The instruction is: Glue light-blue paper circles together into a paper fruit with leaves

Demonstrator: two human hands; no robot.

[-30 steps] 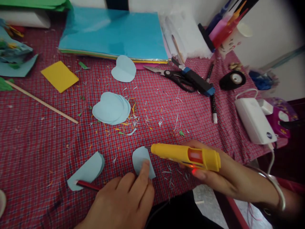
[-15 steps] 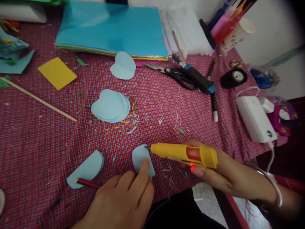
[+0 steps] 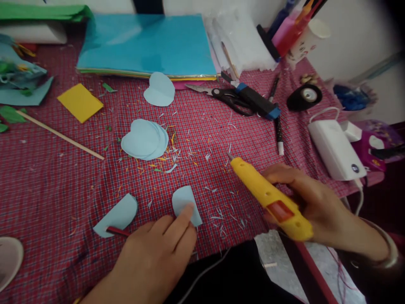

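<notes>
In the head view my left hand lies on the cloth with its index finger stretched out, pressing on a small folded light-blue paper piece. A dark red stick like a pencil runs under this hand and overlaps another folded blue paper piece. My right hand is closed around a yellow glue gun. Its metal nozzle points up and left, apart from the paper. Beyond my left hand lie a stack of blue heart-shaped papers and a single blue heart.
Paper scraps litter the checked cloth. At the back are blue sheets, scissors and a blue-black tool. A yellow paper and wooden stick lie left. A white device with a cable stands right.
My right hand has drawn the glue gun away from the folded paper, to the right, and its nozzle has tilted upward. My left index finger stays on the paper.
</notes>
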